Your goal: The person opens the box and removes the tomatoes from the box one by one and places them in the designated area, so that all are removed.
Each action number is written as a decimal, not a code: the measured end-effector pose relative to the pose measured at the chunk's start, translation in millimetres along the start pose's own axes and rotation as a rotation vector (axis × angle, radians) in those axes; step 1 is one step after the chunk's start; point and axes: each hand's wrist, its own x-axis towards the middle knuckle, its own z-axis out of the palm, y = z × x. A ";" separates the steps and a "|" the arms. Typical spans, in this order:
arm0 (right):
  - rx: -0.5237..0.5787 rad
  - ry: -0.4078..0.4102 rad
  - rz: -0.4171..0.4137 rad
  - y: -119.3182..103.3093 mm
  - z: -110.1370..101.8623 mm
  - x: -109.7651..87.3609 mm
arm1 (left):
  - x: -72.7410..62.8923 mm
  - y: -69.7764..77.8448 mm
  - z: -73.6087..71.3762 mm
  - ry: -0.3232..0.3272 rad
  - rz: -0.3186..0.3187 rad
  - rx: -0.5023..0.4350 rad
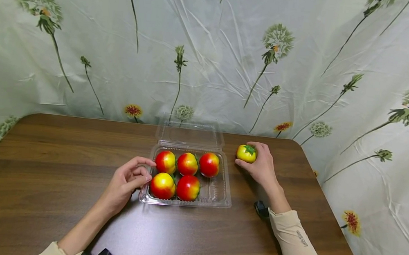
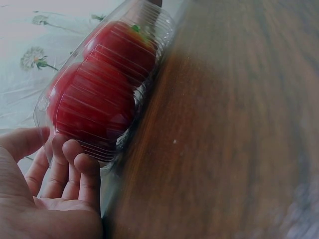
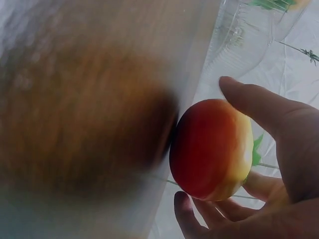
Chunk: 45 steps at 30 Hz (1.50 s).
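Observation:
A clear plastic clamshell box (image 1: 225, 201) lies on the table with its lid (image 1: 190, 136) folded back. Several red and yellow tomatoes (image 1: 188, 188) sit inside in two rows, with a bare spot at the front right. My left hand (image 1: 127, 179) pinches the box's left rim between thumb and fingers; through its wall the left wrist view shows two tomatoes (image 2: 92, 102). To the right of the box, my right hand (image 1: 261, 164) grips a single tomato (image 1: 245, 153), its green leafy top facing up. In the right wrist view, thumb and fingers span this tomato's (image 3: 209, 149) sides.
The brown wooden table (image 1: 55, 179) ends at a back edge close behind the lid. Beyond it hangs a pale cloth (image 1: 218, 63) printed with dandelions. Black straps (image 1: 261, 209) are on both wrists.

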 end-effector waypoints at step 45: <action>0.261 0.122 -0.237 -57.5 19.7 -23.4 | -0.2 -1.2 -0.7 -0.010 0.008 -0.012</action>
